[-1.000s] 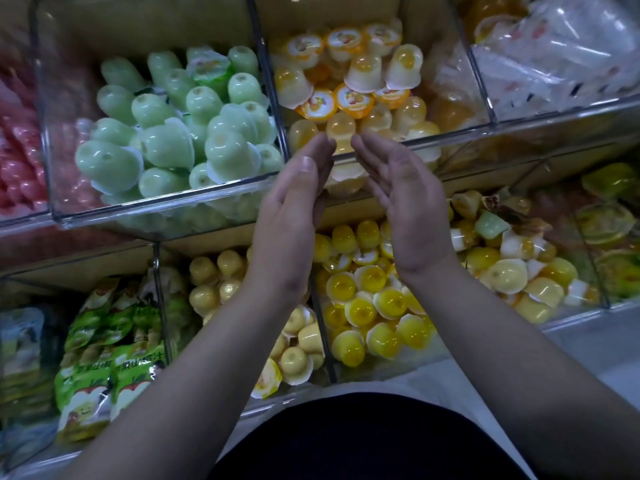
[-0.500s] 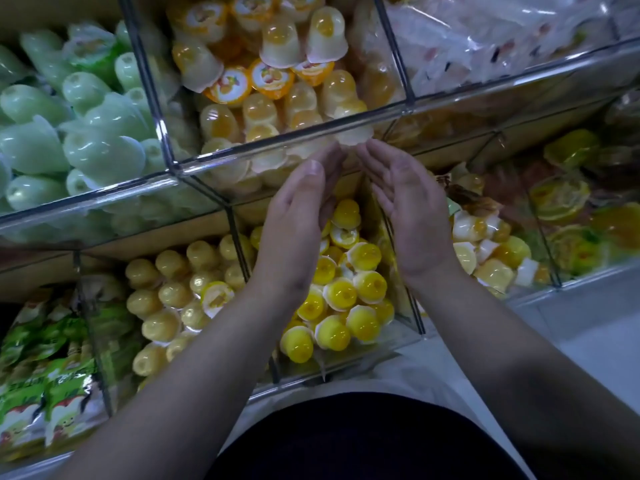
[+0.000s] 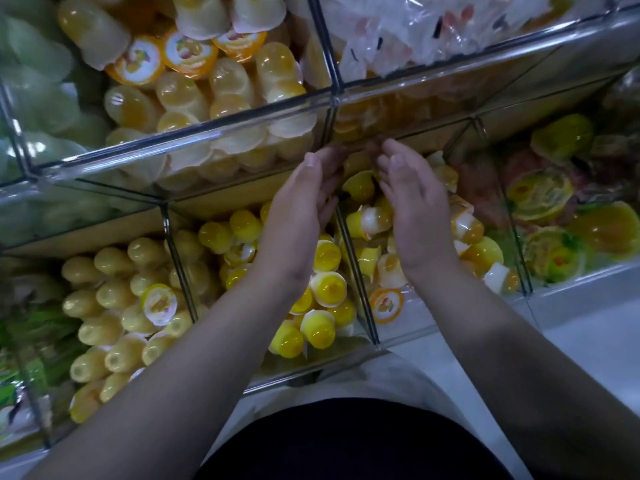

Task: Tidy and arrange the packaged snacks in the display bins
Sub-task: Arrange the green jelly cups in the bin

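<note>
Clear acrylic display bins [image 3: 360, 285] in two tiers hold small jelly cups. Bright yellow cups [image 3: 322, 327] fill the lower middle bin, and mixed yellow and white cups [image 3: 374, 220] lie in the bin to its right. My left hand [image 3: 298, 216] and my right hand [image 3: 412, 209] reach side by side into the back of these lower bins, palms facing each other, fingers fairly straight. Their fingertips sit under the upper tier's front edge [image 3: 242, 129], partly hidden behind the plastic. I see nothing gripped in either hand.
The upper tier holds orange-yellow cups [image 3: 194, 95], pale green ones [image 3: 38, 95] at the left and clear wrapped packets [image 3: 398, 36] at the right. Pale yellow cups [image 3: 114, 306] fill the lower left bin, green packets [image 3: 20, 358] lie further left, larger fruit jelly cups [image 3: 550, 216] at the right.
Both hands have dropped from in front of the upper orange-cup bin into the lower bins, fingertips now under the upper tier. The view has shifted down and to the right.
</note>
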A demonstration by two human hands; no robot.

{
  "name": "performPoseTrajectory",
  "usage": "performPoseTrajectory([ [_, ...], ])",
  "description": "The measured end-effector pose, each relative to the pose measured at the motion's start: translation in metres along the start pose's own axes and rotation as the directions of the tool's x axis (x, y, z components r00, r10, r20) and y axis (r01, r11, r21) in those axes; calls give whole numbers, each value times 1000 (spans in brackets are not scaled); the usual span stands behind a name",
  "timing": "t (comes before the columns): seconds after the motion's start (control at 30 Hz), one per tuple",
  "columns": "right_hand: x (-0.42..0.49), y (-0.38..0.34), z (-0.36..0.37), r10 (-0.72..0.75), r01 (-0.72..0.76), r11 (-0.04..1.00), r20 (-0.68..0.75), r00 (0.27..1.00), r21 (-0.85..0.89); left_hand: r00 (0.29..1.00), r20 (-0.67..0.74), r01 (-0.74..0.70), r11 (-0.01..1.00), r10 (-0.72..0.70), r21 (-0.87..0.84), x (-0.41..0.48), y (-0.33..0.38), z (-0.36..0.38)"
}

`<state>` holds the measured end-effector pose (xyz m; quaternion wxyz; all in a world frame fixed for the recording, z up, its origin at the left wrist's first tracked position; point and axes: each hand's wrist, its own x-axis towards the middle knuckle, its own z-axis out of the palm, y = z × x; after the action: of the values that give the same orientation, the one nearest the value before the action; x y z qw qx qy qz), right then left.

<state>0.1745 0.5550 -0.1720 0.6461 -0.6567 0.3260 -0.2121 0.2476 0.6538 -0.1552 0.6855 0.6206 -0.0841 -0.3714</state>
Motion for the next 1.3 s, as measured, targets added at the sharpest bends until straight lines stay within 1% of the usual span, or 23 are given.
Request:
performPoseTrajectory([
  [0.07, 5, 3, -9, 15, -15, 1000, -12, 1000, -21, 1000, -4, 29, 1000, -29, -8, 7, -4, 7],
  [0.2, 10, 12, -22, 12, -9, 996, 34, 999, -92, 997, -6, 72, 997, -72, -21, 19, -15, 19],
  [0.3, 19, 26, -27, 32, -25, 994, 65, 997, -106, 993, -16, 117, 993, -118, -9, 27, -24, 27],
  [0.4, 28, 43, -37, 68, -63, 989, 34, 997, -131, 984, -19, 178, 984, -177, 18, 37, -35, 34],
  [0.63, 43, 65, -49, 191, -195, 966, -42, 981, -172, 926, -37, 376, 926, -376, 20, 57, -55, 48],
  [0.67, 46, 69, -50, 193, -197, 960, -39, 980, -199, 916, -40, 401, 916, -400, 21, 60, -58, 51],
  [0.7, 49, 74, -53, 178, -177, 948, -23, 984, -265, 904, -34, 426, 904, -426, 22, 62, -61, 53],
  [0.73, 52, 80, -55, 144, -127, 918, 16, 989, -376, 891, -21, 454, 891, -454, 12, 65, -64, 54],
  [0.77, 55, 87, -57, 111, -57, 856, 76, 991, -513, 875, -9, 483, 876, -483, -10, 68, -68, 55],
  [0.8, 57, 93, -59, 98, 18, 769, 145, 985, -639, 862, 1, 506, 862, -506, -37, 71, -71, 55],
  [0.83, 57, 97, -59, 109, 79, 681, 207, 972, -728, 855, 11, 518, 853, -519, -55, 73, -73, 55],
  [0.87, 57, 100, -59, 126, 119, 621, 249, 960, -775, 852, 16, 523, 851, -523, -57, 75, -76, 55],
  [0.9, 57, 102, -59, 140, 135, 586, 265, 954, -799, 853, 14, 521, 852, -521, -52, 77, -78, 55],
  [0.93, 57, 103, -59, 142, 139, 573, 264, 954, -808, 853, 11, 522, 852, -522, -48, 79, -79, 54],
  [1.07, 58, 102, -60, 69, 175, 554, 254, 965, -814, 842, -1, 539, 840, -540, -59, 83, -83, 53],
  [1.13, 59, 101, -60, 51, 159, 576, 229, 972, -802, 845, 8, 534, 844, -534, -56, 84, -82, 53],
  [1.2, 59, 101, -58, 57, 113, 637, 193, 980, -762, 851, 15, 524, 850, -525, -55, 82, -79, 52],
  [1.3, 56, 96, -56, 89, 7, 775, 120, 989, -632, 859, 32, 512, 856, -511, -72, 77, -74, 49],
])
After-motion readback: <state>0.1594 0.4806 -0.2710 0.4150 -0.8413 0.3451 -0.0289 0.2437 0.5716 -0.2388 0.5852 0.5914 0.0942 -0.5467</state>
